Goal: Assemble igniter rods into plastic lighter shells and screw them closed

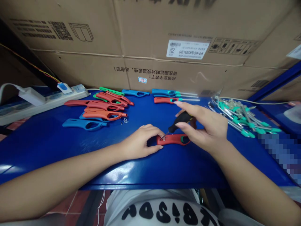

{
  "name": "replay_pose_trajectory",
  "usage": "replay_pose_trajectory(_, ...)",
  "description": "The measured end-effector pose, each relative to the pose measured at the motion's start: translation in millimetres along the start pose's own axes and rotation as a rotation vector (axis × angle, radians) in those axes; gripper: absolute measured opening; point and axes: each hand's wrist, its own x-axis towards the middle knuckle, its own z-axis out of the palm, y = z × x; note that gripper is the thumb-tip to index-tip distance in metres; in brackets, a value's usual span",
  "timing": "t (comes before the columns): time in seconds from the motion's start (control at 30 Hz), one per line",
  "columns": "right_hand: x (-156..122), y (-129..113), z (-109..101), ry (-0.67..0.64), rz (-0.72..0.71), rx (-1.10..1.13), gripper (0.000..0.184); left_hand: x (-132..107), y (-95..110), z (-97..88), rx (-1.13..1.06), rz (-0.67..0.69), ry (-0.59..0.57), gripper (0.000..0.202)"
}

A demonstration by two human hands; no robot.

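Note:
A red plastic lighter handle [173, 139] lies on the blue table [58, 147] in front of me. My left hand [141, 141] is curled around its left end, pinning it down. My right hand [207, 127] grips a small black-handled screwdriver [180, 121], whose tip points down onto the left part of the red handle. Tiny screws [124, 121] lie loose a little to the left.
A pile of red, blue and green handle shells [98, 110] lies at the left. Three finished lighters [169, 95] lie at the back, metal tubes with green ends [237, 117] at the right. A white power strip [39, 99] and cardboard boxes [150, 40] stand behind.

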Motion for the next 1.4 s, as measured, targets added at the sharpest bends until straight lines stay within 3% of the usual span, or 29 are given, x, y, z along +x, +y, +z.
replay_pose_trajectory(0.13,0,-3,-1,-0.150,0.138,0.281,0.048,0,0,-0.6,-0.002,-0.009,-0.002,0.018)
replay_pose_trajectory(0.3,5,-1,-4,0.001,-0.134,-0.057,0.037,0,1,-0.8,-0.009,-0.011,0.010,0.019)
replay_pose_trajectory(0.47,19,-14,-10,-0.223,-0.001,-0.026,0.051,1,1,0.1,-0.016,-0.013,0.023,0.019)
replay_pose_trajectory(0.57,31,-24,-11,-0.291,-0.001,-0.012,0.041,1,2,0.0,-0.018,-0.017,0.033,0.019)
replay_pose_trajectory(0.63,39,-28,-9,-0.279,-0.032,-0.127,0.029,0,3,-0.2,-0.011,-0.024,0.034,0.019)
replay_pose_trajectory(0.73,44,-30,-1,-0.218,-0.038,-0.281,0.030,0,5,-0.6,0.006,-0.023,0.029,0.019)
replay_pose_trajectory(0.93,32,-22,14,-0.120,0.082,0.089,0.035,-2,5,-1.2,0.026,-0.016,0.014,0.020)
replay_pose_trajectory(1.1,26,-11,14,-0.014,-0.033,-0.047,0.027,-2,4,-1.7,0.015,-0.016,0.017,0.021)
replay_pose_trajectory(1.27,26,-9,14,-0.131,0.060,0.148,0.040,-1,4,-2.3,-0.006,-0.009,0.007,0.020)
replay_pose_trajectory(1.4,26,-9,11,-0.094,-0.032,0.076,0.028,-1,2,-1.7,0.005,-0.004,0.009,0.020)
